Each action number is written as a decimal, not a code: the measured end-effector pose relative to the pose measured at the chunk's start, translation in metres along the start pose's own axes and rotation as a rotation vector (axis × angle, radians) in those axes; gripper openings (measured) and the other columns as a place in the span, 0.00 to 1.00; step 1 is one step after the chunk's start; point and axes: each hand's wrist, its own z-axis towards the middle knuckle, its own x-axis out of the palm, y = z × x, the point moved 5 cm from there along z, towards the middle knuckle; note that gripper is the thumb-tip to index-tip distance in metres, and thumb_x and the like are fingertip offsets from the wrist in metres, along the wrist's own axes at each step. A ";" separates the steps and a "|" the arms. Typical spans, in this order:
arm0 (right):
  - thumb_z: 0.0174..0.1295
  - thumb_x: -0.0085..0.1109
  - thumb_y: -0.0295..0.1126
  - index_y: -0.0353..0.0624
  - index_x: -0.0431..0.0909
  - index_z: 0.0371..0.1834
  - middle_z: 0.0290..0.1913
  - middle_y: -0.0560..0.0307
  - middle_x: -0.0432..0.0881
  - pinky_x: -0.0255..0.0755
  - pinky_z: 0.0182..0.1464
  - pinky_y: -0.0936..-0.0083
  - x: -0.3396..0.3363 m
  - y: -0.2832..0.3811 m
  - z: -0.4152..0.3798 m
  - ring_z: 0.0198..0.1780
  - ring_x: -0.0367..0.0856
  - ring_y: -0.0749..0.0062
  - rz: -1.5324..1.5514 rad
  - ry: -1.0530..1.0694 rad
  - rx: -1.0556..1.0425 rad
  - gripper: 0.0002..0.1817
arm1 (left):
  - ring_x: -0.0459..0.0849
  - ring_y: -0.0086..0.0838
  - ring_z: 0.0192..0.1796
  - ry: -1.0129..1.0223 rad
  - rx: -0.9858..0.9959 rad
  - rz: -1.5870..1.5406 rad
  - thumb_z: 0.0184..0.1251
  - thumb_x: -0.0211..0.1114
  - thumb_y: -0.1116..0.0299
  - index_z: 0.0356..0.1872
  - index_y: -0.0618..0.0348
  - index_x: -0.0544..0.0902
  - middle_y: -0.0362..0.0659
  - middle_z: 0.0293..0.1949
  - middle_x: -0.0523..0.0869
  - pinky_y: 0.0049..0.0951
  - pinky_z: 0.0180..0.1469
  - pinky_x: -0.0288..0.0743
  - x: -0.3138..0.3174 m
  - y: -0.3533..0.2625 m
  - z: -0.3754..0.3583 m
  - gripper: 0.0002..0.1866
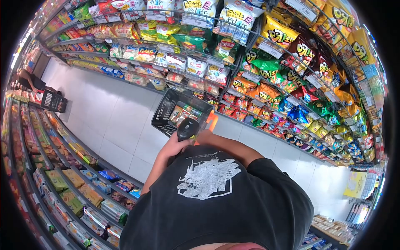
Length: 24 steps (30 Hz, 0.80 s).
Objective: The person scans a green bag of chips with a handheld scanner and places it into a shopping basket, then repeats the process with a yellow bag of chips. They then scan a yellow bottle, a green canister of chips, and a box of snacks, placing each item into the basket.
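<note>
Left hand: wrapped around the near end of a black handheld device; its rounded far end is pointed away from the body.
Right hand: placed just beside the device, on its right; the fingers are largely hidden, so whether anything is gripped cannot be told.
Black device: held in front of the chest, between the two hands and slightly beyond them; the near corner of the basket is overlapped by it in this view.
Orange object: seen just beyond the right hand, by the basket's right side; contact with the hand cannot be made out.
Dark basket: set ahead of both hands, with several small packs laid inside.
Snack shelves: stocked with bright bags, ahead and to the right.
Left-hand shelves: lined with boxed and wrapped goods.
Far aisle: another person is seen beside a second basket.
</note>
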 end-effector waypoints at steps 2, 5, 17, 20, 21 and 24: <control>0.67 0.54 0.38 0.46 0.87 0.52 0.51 0.50 0.89 0.82 0.48 0.59 -0.012 0.003 -0.022 0.52 0.89 0.53 0.068 -0.048 0.022 0.18 | 0.73 0.17 0.20 0.037 0.015 0.003 0.67 0.68 0.71 0.44 0.60 0.81 0.34 0.25 0.80 0.22 0.23 0.65 0.001 0.005 0.005 0.08; 0.64 0.57 0.42 0.47 0.88 0.49 0.48 0.50 0.90 0.81 0.48 0.60 -0.003 -0.002 -0.029 0.50 0.89 0.55 -0.006 0.000 0.034 0.17 | 0.73 0.17 0.22 0.096 -0.023 0.026 0.67 0.69 0.71 0.48 0.59 0.80 0.34 0.25 0.78 0.23 0.25 0.65 0.003 0.017 0.011 0.11; 0.70 0.49 0.41 0.47 0.87 0.53 0.51 0.51 0.89 0.79 0.51 0.63 0.018 -0.018 -0.084 0.53 0.88 0.58 -0.027 0.073 0.120 0.19 | 0.73 0.17 0.20 0.274 -0.091 0.099 0.70 0.68 0.69 0.46 0.59 0.81 0.34 0.22 0.77 0.23 0.24 0.66 0.043 0.022 0.024 0.09; 0.71 0.48 0.46 0.50 0.87 0.53 0.49 0.52 0.90 0.80 0.48 0.61 0.037 -0.022 -0.087 0.51 0.89 0.57 -0.020 0.073 0.143 0.20 | 0.73 0.17 0.20 0.294 -0.124 0.117 0.70 0.69 0.68 0.47 0.59 0.80 0.33 0.22 0.77 0.23 0.24 0.66 0.048 0.033 0.027 0.11; 0.71 0.48 0.48 0.52 0.86 0.53 0.48 0.52 0.90 0.80 0.47 0.59 0.038 -0.021 -0.089 0.51 0.89 0.57 -0.030 0.071 0.140 0.20 | 0.73 0.17 0.20 0.304 -0.124 0.119 0.70 0.69 0.67 0.48 0.59 0.80 0.34 0.22 0.77 0.23 0.24 0.66 0.051 0.033 0.029 0.11; 0.72 0.46 0.52 0.56 0.86 0.54 0.50 0.54 0.90 0.80 0.47 0.61 0.037 -0.021 -0.106 0.51 0.89 0.59 0.161 -0.029 0.170 0.22 | 0.73 0.17 0.20 0.353 -0.138 0.155 0.70 0.69 0.67 0.49 0.59 0.80 0.34 0.23 0.77 0.23 0.25 0.67 0.063 0.035 0.028 0.12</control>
